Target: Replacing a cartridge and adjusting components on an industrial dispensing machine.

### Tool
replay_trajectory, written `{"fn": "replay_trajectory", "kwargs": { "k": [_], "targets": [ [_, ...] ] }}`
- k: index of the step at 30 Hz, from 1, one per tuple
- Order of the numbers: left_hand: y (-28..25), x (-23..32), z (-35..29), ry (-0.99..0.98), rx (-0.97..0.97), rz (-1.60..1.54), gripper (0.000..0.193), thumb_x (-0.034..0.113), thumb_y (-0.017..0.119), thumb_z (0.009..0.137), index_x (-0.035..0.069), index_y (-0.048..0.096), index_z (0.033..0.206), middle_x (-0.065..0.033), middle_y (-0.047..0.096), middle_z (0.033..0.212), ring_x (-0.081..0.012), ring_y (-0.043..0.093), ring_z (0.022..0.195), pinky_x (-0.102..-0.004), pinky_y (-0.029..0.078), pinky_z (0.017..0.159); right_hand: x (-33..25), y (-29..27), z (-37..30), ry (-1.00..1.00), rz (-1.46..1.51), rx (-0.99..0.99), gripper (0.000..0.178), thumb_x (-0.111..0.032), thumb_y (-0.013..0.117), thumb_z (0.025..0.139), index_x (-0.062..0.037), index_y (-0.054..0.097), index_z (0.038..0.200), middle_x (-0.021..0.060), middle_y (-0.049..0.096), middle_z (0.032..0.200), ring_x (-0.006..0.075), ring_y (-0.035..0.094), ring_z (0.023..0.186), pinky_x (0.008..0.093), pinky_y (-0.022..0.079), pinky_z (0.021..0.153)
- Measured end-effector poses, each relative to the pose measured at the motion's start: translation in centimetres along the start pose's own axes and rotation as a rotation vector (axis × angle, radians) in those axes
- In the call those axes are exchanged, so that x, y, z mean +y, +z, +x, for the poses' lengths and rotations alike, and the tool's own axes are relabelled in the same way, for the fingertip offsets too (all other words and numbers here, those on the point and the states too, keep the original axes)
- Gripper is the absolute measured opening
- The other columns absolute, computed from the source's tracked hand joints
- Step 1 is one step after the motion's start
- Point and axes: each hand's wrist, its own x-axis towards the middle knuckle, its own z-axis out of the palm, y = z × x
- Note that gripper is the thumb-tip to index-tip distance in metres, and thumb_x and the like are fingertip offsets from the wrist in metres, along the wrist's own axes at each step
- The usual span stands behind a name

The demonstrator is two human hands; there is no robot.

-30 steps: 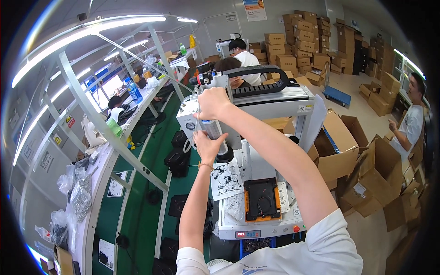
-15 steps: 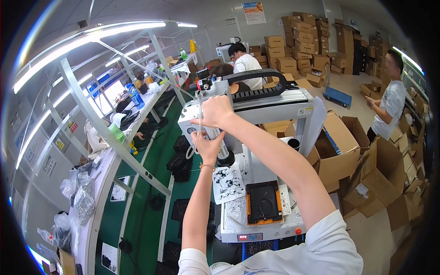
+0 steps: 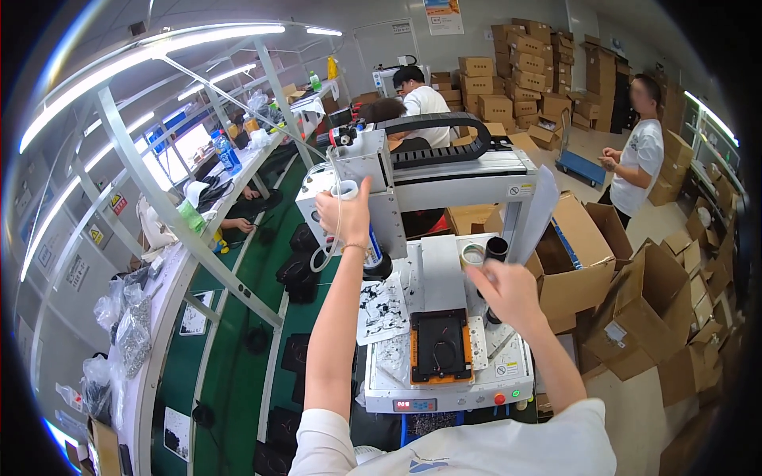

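Cartridge [image 3: 373,252] seems seated at the machine head [image 3: 368,162], unreleased: your left hand [image 3: 349,219] clamps it; grip unclear in your right hand [image 3: 510,293].

Housing [image 3: 438,337] on machine [image 3: 455,402], cartridge [image 3: 371,251] behind-left; cartons [image 3: 567,289] right, conveyor [image 3: 226,357] left, workbench [image 3: 169,305] farther left.

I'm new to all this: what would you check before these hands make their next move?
1. Left hand around the cylindrical cartridge: ok.
2. Right hand free of any object: cannot tell; its inner side is hidden.
3. Black tray-like part with orange edges lying on the white machine: ok.
4. White sheet clean: not ok, black smears.
5. Red digital display lit: ok.
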Motion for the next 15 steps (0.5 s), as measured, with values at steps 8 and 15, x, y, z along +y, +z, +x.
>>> {"fn": "replay_trajectory", "kwargs": {
  "k": [8,15],
  "targets": [
    [-2.8,-2.9,4.4,0.092,-0.831,-0.668,0.037,0.024,0.086,0.068,0.002,0.064,0.088,-0.0013,0.065,0.082,-0.0092,0.058,0.073,-0.0241,0.047,0.068,8.3,-3.5,-11.6,0.555,0.657,-0.055,0.051,-0.036,0.046,0.099,0.0072,0.064,0.079,0.0081,0.060,0.060,0.0113,0.059,0.053,0.0226,0.045,0.049],
    [-0.4,-1.3,0.9,0.068,-0.143,-0.040,0.075,0.051,0.087,0.055,-0.003,0.058,0.098,-0.0146,0.067,0.094,-0.0239,0.064,0.082,-0.0380,0.049,0.072,10.6,-1.5,-16.7,0.709,0.762,-0.110,0.051,-0.035,0.041,0.101,0.0067,0.064,0.081,0.0102,0.062,0.063,0.0132,0.059,0.051,0.0225,0.044,0.050]
  ]
}}
